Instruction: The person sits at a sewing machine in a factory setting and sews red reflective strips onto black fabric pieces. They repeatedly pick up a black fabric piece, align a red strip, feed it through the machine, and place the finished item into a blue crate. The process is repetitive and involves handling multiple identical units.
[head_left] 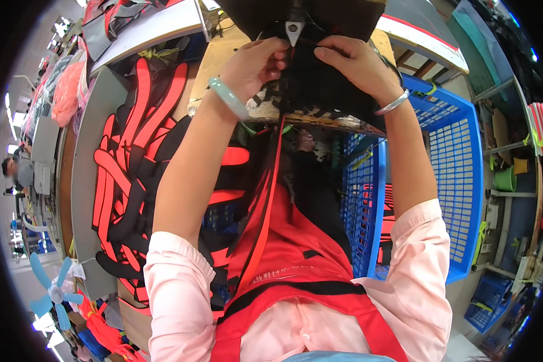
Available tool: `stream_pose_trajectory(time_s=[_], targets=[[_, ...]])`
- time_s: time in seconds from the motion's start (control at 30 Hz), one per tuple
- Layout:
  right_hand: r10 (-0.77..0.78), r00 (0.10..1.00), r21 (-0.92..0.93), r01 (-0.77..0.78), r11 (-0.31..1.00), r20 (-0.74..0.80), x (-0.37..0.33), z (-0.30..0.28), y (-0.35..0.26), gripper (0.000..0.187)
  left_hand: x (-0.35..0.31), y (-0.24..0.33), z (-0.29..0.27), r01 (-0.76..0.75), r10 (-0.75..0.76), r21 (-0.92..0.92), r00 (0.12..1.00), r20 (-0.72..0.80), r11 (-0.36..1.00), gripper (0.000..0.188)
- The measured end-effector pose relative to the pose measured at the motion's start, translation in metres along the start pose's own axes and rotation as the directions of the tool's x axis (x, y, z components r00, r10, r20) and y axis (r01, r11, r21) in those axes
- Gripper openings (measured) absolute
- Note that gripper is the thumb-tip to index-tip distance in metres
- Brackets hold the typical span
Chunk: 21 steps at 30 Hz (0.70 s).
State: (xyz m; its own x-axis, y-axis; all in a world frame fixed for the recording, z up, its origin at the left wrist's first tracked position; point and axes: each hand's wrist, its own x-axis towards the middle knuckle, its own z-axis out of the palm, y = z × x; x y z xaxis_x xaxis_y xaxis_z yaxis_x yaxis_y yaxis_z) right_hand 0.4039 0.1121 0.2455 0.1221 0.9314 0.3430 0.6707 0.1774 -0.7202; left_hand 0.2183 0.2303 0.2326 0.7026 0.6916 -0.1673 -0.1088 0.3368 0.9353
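My left hand (260,65) is closed, its fingertips beside a pointed metal plate with a round hole (294,31) under a dark machine head (247,13). It pinches a long red-and-black strip (277,145), which hangs over the table edge onto my red apron (289,241). Across from it, my right hand (355,63) has its thumb and fingers bent together on dark black fabric (311,78). The fabric's outline blends into the dark machine. A pale green bangle circles my left wrist, a silver one my right.
A grey-walled bin (87,151) on the left holds many red-and-black strips (114,175). Blue plastic baskets (458,175) stand at the right. The wooden tabletop (214,63) has a worn front edge. A blue fan (56,292) stands lower left.
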Motion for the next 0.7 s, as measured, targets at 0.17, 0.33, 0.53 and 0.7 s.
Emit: stream_pose_trajectory(time_s=[0.17, 0.33, 0.53, 0.7], targets=[[0.044, 0.999, 0.004, -0.044, 0.999, -0.008, -0.007, 0.002, -0.010, 0.034, -0.005, 0.003, 0.001, 0.043, -0.042, -0.031, 0.999, 0.026, 0.999, 0.013], [0.030, 0.999, -0.032, -0.030, 0.999, -0.010, -0.007, -0.001, -0.013, 0.034, -0.010, 0.005, 0.001, 0.012, -0.011, -0.125, 1.000, 0.014, 0.992, 0.013], [0.053, 0.998, -0.051, -0.054, 0.997, -0.018, -0.017, -0.004, -0.019, 0.032, -0.037, -0.004, -0.013, -0.112, 0.126, 0.146, 0.988, -0.087, 0.983, 0.024], [0.004, 1.000, 0.007, -0.003, 1.000, -0.014, -0.042, -0.005, -0.030, 0.028, -0.092, -0.071, -0.014, -0.177, 0.101, 0.530, 0.980, 0.170, 0.829, 0.035]])
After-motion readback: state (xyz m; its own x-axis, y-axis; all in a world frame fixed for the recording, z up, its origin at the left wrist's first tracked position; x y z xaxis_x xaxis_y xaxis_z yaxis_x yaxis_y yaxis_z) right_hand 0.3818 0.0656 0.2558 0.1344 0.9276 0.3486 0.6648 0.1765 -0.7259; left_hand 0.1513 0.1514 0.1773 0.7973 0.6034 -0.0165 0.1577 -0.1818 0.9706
